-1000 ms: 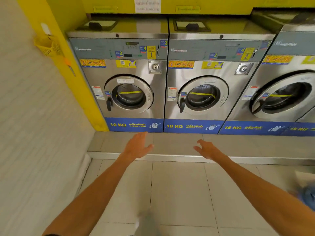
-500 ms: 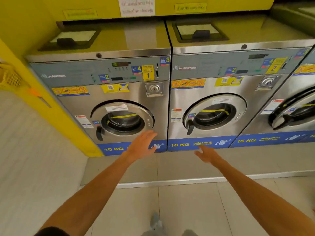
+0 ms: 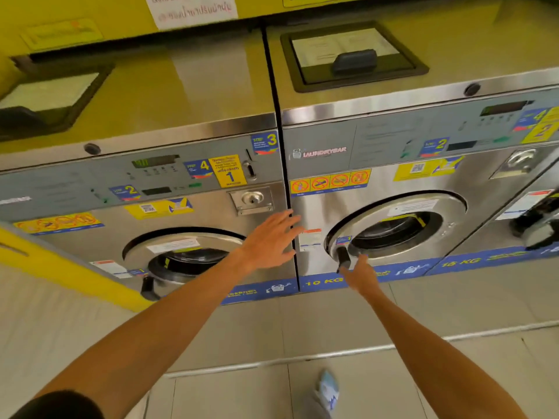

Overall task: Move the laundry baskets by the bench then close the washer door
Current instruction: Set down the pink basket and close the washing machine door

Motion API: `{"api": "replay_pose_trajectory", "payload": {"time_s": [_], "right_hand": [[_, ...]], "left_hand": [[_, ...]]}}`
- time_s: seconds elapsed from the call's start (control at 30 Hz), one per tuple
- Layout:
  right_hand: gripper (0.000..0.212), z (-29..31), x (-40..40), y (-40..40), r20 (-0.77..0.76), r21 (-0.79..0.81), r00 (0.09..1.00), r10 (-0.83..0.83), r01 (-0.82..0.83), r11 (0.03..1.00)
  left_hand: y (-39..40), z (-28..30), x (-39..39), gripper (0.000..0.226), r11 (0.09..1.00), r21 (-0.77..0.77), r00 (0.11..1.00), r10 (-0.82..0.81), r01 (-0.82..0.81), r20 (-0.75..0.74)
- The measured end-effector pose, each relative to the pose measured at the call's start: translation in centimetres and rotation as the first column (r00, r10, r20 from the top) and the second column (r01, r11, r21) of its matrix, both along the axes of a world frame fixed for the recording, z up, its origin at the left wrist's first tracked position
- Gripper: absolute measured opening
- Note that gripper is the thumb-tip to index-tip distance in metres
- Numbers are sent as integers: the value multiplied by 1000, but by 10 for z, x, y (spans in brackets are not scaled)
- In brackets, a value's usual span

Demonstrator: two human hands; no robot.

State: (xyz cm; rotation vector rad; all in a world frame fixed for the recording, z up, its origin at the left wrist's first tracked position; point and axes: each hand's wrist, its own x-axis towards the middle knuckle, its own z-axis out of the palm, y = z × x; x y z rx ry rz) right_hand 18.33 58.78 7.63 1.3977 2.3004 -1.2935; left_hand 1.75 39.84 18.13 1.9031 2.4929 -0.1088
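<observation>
Washer door (image 3: 396, 228) on the machine marked 2 sits right of centre in the frame, its round steel ring swung slightly off the front panel, while at lower left the door of washer 1 (image 3: 184, 255) lies under your left forearm. Your left hand (image 3: 270, 240) is at mid-frame with its fingers spread wide and straight, holding nothing, over the dark seam between the two machines. Further right, your right hand (image 3: 360, 275) reaches up beneath the black door handle (image 3: 343, 257), fingers loosely extended and close to it; you cannot tell whether they touch.
</observation>
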Motion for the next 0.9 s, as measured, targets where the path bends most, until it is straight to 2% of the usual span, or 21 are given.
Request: {"api": "replay_pose_trajectory", "payload": {"time_s": [0.1,0.17,0.4,0.67,0.9], "right_hand": [[70,-12,-22,19,-51,-27,993,-103,102,994],[74,-21,-32,31,-63,-25,994,-95,93,995],[40,-44,-63,47,-33,6,999,1,0,1000],[37,-63,-84,36,-101,23,982,-162,165,986],[38,-92,-83,15,-47,-4,975,-218,218,976]], "left_hand": [[20,-15,-18,66,999,-38,998,-31,29,-50],[25,-29,-24,69,998,-56,997,-40,36,-72],[16,-62,-42,88,988,-131,972,-113,87,-207],[7,-69,-70,84,975,-86,948,-222,207,-227],[6,-77,-88,75,949,-68,916,-316,309,-247]]}}
